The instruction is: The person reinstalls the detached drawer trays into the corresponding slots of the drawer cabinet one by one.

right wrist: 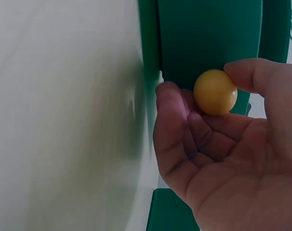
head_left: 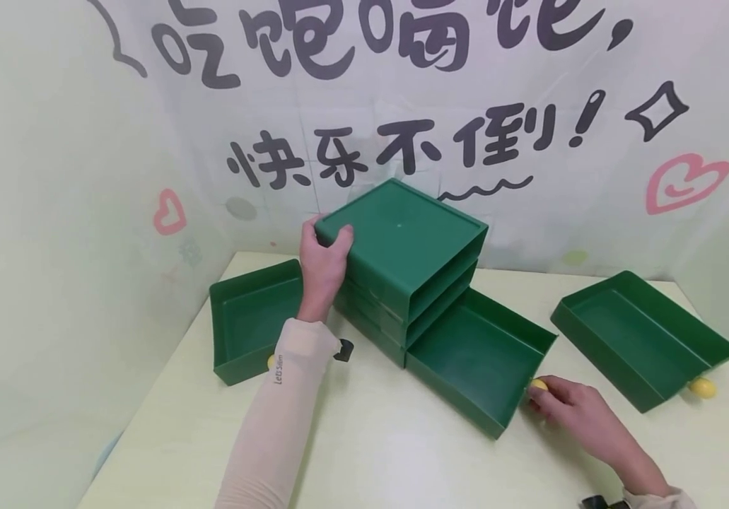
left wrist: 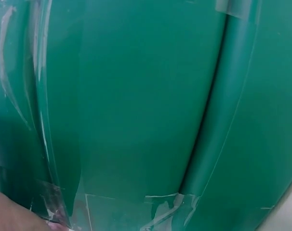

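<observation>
A green drawer cabinet (head_left: pixel 402 233) stands at the middle back of the table, its upper two slots without drawers. My left hand (head_left: pixel 324 265) grips its top left edge, thumb over the top. In the left wrist view the cabinet's side panels (left wrist: pixel 136 96) fill the picture, with clear tape across the seams. From the bottom slot a green drawer (head_left: pixel 479 360) sticks far out to the front right. The thumb and fingers of my right hand (head_left: pixel 583 417) pinch the round yellow knob (right wrist: pixel 215 92) on that drawer's front.
A loose green drawer (head_left: pixel 256 325) lies left of the cabinet, partly behind my left forearm. Another drawer (head_left: pixel 638 339) lies at the right, its yellow knob (head_left: pixel 703 387) facing front right. A lettered white wall sheet (head_left: pixel 364 127) hangs close behind the table (head_left: pixel 377 438).
</observation>
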A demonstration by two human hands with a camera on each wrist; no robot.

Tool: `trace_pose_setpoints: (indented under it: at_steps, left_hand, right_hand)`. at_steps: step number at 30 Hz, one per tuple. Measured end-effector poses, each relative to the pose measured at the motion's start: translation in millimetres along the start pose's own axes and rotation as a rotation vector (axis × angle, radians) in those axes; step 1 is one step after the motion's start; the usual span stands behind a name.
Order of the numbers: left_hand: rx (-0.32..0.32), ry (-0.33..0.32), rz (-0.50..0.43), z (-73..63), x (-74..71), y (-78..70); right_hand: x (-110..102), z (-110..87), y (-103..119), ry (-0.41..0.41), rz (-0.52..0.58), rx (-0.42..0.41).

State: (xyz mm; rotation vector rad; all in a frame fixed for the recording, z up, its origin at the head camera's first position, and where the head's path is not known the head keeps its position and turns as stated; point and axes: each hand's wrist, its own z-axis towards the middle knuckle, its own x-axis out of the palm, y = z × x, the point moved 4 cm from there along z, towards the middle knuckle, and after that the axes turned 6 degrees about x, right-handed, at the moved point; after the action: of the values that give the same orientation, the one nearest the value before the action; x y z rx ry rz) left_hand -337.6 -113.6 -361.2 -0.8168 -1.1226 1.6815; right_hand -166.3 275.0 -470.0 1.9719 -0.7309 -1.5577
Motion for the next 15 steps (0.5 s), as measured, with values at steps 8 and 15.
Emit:
trace_pose_setpoints:
  at_steps: [8,15]
  left_hand:
    - [-0.005,-0.037,-0.014,-0.2,-4.7,-1.9]
    - [-0.036,-0.005,-0.011,0.8,0.2,0.3]
  right_hand:
    - [0.2,-3.1,12.5,-0.182,-0.085,-0.036]
    - [-1.9,-3.2,11.8,-0.214,-0.068,-0.015]
